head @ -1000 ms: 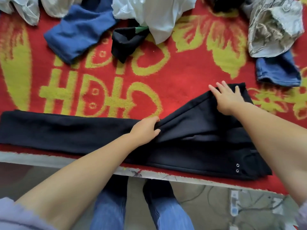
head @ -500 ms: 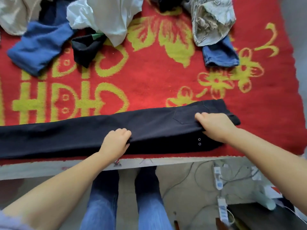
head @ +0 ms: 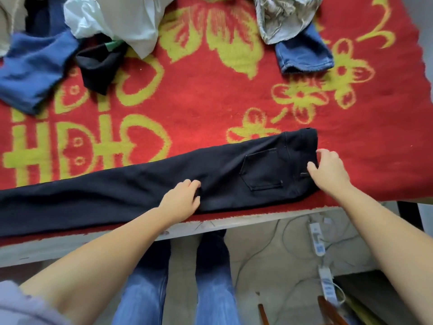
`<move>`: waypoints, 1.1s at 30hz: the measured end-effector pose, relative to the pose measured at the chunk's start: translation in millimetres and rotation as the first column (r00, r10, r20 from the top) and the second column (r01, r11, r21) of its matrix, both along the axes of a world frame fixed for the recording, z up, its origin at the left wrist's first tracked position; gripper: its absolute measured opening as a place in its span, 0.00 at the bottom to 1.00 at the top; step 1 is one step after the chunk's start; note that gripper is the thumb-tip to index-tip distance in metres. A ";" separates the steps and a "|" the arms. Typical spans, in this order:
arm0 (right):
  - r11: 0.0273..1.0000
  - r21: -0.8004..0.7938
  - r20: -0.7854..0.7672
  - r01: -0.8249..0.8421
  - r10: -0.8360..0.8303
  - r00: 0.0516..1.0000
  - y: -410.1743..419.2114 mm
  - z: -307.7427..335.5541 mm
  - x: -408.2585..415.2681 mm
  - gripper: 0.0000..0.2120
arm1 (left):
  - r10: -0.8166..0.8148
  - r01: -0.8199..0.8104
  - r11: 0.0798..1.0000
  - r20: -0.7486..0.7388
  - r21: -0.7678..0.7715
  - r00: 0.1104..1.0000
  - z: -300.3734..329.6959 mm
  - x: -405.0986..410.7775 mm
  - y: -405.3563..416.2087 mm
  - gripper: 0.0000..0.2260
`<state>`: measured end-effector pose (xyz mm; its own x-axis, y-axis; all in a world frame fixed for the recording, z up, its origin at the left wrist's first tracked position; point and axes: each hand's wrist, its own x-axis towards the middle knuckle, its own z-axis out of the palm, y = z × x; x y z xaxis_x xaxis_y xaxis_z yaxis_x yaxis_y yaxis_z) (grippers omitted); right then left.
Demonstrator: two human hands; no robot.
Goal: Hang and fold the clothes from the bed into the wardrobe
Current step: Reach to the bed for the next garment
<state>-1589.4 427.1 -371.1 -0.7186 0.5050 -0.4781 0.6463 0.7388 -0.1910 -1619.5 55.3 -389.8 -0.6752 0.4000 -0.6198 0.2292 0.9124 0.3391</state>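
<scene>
One pair of black trousers (head: pixel 145 195) lies folded lengthwise, leg on leg, along the near edge of a red and yellow blanket (head: pixel 210 106), likely flattened for a further fold. The left hand (head: pixel 181 199) rests mid-leg, fingers curled and nipping fabric; the right hand (head: pixel 328 171) pinches the waistband. Behind lie five loose garments: two blue, one black, one white, one patterned.
</scene>
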 end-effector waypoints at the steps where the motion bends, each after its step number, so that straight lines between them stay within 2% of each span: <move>1: 0.990 -0.072 0.070 0.119 -0.114 0.991 4.9 -3.7 -4.0 0.28 | 0.113 -0.117 0.987 0.048 0.107 0.992 2.3 -4.1 16.2 0.17; 2: 0.957 -0.172 0.155 0.235 -0.209 0.966 7.6 -9.0 -5.1 0.32 | 0.241 -0.275 0.943 0.184 0.189 0.953 4.5 -8.6 34.5 0.18; 3: 0.901 -0.283 0.216 0.328 -0.273 0.937 9.0 -16.9 -4.4 0.33 | 0.357 -0.463 0.858 0.388 0.222 0.850 7.6 -13.0 54.0 0.19; 4: 0.841 -0.378 0.232 0.386 -0.318 0.919 8.5 -22.9 -2.5 0.32 | 0.429 -0.642 0.741 0.597 0.197 0.678 10.9 -16.7 72.7 0.20; 5: 0.798 -0.436 0.208 0.415 -0.359 0.910 8.0 -27.8 -0.7 0.30 | 0.448 -0.757 0.639 0.735 0.134 0.509 12.2 -19.7 88.4 0.22; 6: 0.765 -0.480 0.171 0.429 -0.398 0.901 7.3 -30.8 -0.1 0.28 | 0.447 -0.815 0.574 0.802 0.082 0.396 13.5 -22.4 100.6 0.24; 9: 0.730 -0.599 0.036 0.330 -0.387 0.922 3.9 -24.7 -6.3 0.16 | 0.481 -0.922 0.385 0.860 -0.035 0.168 13.2 -28.8 113.2 0.29; 12: 0.732 -0.652 -0.091 0.200 -0.337 0.937 -10.0 9.2 -18.7 0.11 | 0.446 -0.969 0.222 0.895 -0.111 0.000 15.8 -33.5 104.9 0.30; 14: 0.695 -0.716 -0.168 0.064 -0.261 0.951 -32.0 40.5 -28.8 0.10 | 0.372 -0.977 0.187 0.928 -0.104 -0.028 25.1 -34.5 92.4 0.30; 16: 0.619 -0.779 -0.210 -0.098 -0.111 0.971 -68.9 73.9 -37.5 0.12 | 0.266 -0.983 0.168 0.963 -0.077 -0.030 37.9 -34.6 73.1 0.31; 18: 0.602 -0.751 -0.230 -0.273 0.149 0.962 -117.9 92.4 -45.3 0.19 | 0.120 -0.988 0.156 0.993 -0.019 0.000 49.9 -37.5 46.1 0.34; 20: 0.626 -0.659 -0.188 -0.417 0.399 0.897 -174.0 88.6 -48.8 0.28 | 0.060 -0.989 0.143 0.997 0.038 0.047 57.9 -39.5 13.1 0.36; 22: 0.661 -0.588 -0.134 -0.466 0.489 0.862 -228.3 75.8 -48.5 0.33 | 0.148 -0.989 0.129 0.985 0.066 0.086 58.0 -36.9 -17.0 0.33; 23: 0.658 -0.571 -0.117 -0.491 0.527 0.842 -251.6 69.5 -46.5 0.34 | 0.237 -0.993 0.101 0.968 0.054 0.077 53.8 -32.9 -29.5 0.29; 26: 0.554 -0.656 -0.024 -0.513 0.664 0.747 -297.2 50.4 -37.5 0.33 | 0.515 -0.999 -0.036 0.857 0.028 0.005 30.7 -20.6 -57.6 0.11; 28: 0.508 -0.710 -0.007 -0.487 0.687 0.727 -303.0 41.0 -25.8 0.28 | 0.664 -0.996 -0.051 0.747 0.076 0.023 14.6 -19.0 -69.1 0.06; 29: 0.536 -0.686 -0.050 -0.492 0.640 0.767 -298.1 37.7 -21.2 0.24 | 0.696 -0.993 -0.037 0.716 0.111 0.054 8.9 -20.3 -72.1 0.06; 31: 0.681 -0.514 -0.244 -0.522 0.468 0.849 -277.2 30.6 -14.8 0.19 | 0.728 -0.983 0.034 0.669 0.181 0.148 3.0 -23.7 -73.1 0.07; 33: 0.790 -0.271 -0.342 -0.549 0.454 0.822 -249.0 22.3 -13.8 0.22 | 0.764 -0.965 0.125 0.598 0.232 0.242 -2.3 -26.3 -71.3 0.09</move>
